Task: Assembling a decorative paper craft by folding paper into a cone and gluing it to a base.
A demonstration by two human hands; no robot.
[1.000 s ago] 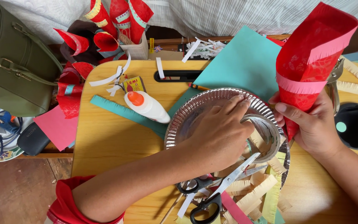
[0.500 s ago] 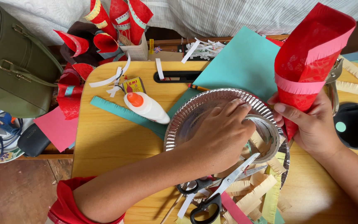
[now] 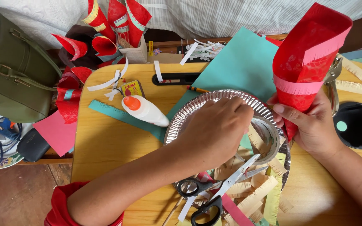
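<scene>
In the right hand [image 3: 313, 125], fingers wrapped tight around its narrow lower end, stands a red paper cone [image 3: 308, 62], mouth up and tilted a little to the right, with fringed pink strips banding it. Just left of that grip the left hand [image 3: 218, 127] lies palm down over a silver foil plate [image 3: 189, 113], fingers curled toward the plate's inner right side; whether they pinch anything cannot be told, since the fingertips are hidden under the knuckles. Cream fringed paper strips [image 3: 256, 188] lie in and below the plate, and black-handled scissors [image 3: 214, 194] rest open just beneath the left wrist.

Left of the left hand a white glue bottle [image 3: 145, 111] with an orange cap lies on its side on a teal strip [image 3: 118, 115]. A large teal sheet [image 3: 239, 67] lies behind the plate, between the two hands and the far edge. All of this sits on a pale wooden lap table [image 3: 105, 146] with a slot handle at its far side and a round black cup hole [image 3: 359, 125] just right of the right hand.

Farther left, off the table, are more red cones [image 3: 114, 21], an olive green handbag [image 3: 13, 71] and a pink sheet [image 3: 57, 134]. Beyond the table lies striped pale cloth [image 3: 231, 14]; below left is brown floor [image 3: 17, 196].
</scene>
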